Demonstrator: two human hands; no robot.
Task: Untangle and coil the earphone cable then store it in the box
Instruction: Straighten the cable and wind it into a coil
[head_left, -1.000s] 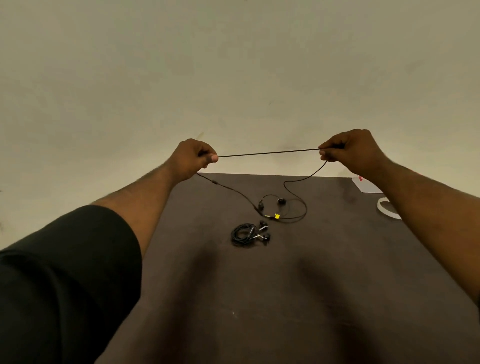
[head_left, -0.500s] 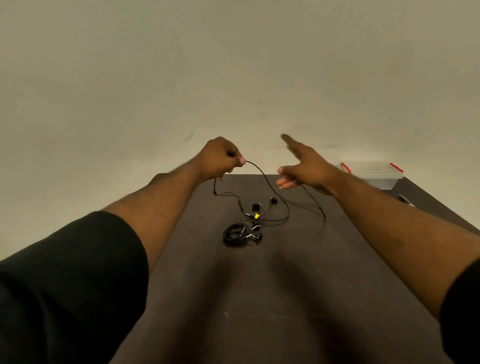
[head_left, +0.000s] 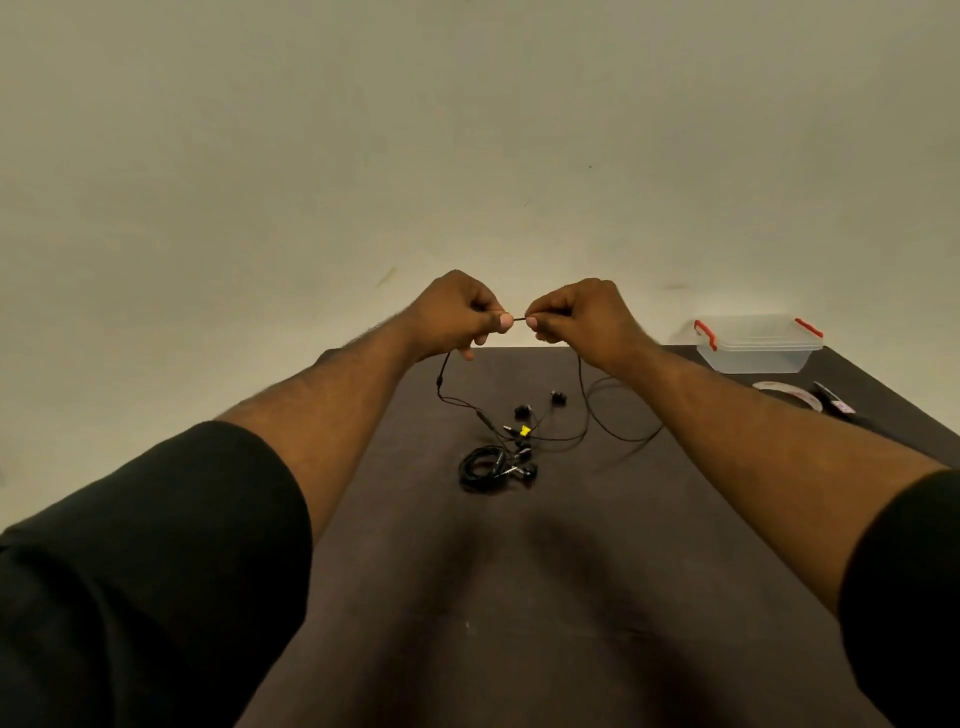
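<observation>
Black cable (head_left: 586, 410) now runs only a short way between the two hands, where half a second ago the right hand was spread open and off it. Left of centre, the left hand (head_left: 457, 317) pinches the cable; just beside it, the right hand (head_left: 576, 317) has closed in and pinches it too. Slack loops fall to the dark table (head_left: 519, 597) by a coiled bundle (head_left: 488, 467). Likely a fresh grip to work along the strand. At the right edge, the clear box (head_left: 756, 345) waits.
</observation>
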